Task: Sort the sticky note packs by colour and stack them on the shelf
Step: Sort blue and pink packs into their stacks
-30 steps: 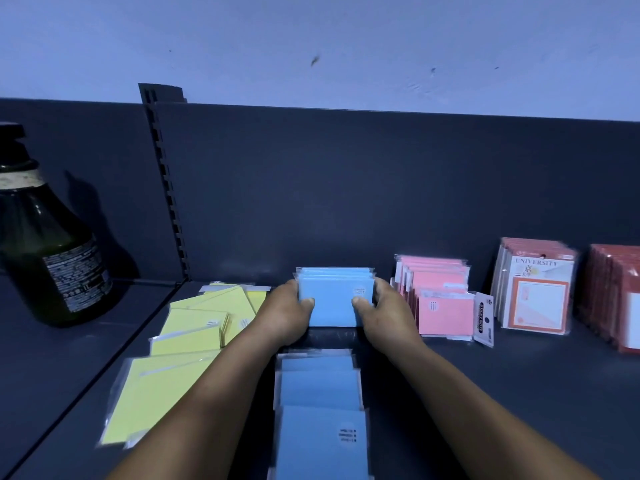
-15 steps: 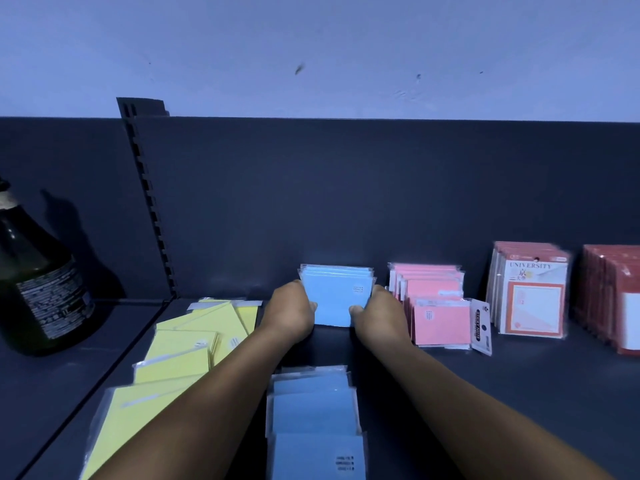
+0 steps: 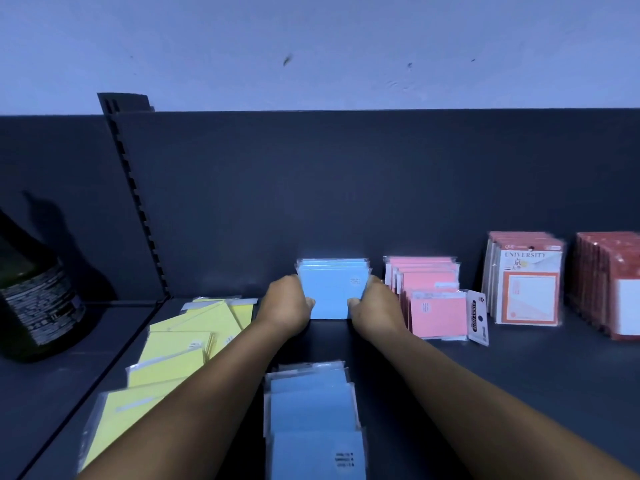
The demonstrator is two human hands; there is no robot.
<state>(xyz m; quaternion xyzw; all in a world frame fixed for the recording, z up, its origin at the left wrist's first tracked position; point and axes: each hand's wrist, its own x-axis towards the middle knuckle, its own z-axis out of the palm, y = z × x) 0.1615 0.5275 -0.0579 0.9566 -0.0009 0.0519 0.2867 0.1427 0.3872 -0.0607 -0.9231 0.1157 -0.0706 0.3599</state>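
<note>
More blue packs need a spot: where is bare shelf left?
Bare shelf lies right of the flat blue packs, in front of the pink packs. A small gap separates flat blue from the upright blue packs. The yellow packs crowd the left.

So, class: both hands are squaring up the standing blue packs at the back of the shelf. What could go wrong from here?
1. The upright blue packs, gripped only at their sides by the left hand and right hand, may topple forward on release.
2. The right hand sits close to the pink packs and might knock them.
3. The forearms pass over the loose yellow packs, so pulling back might scatter them.
</note>
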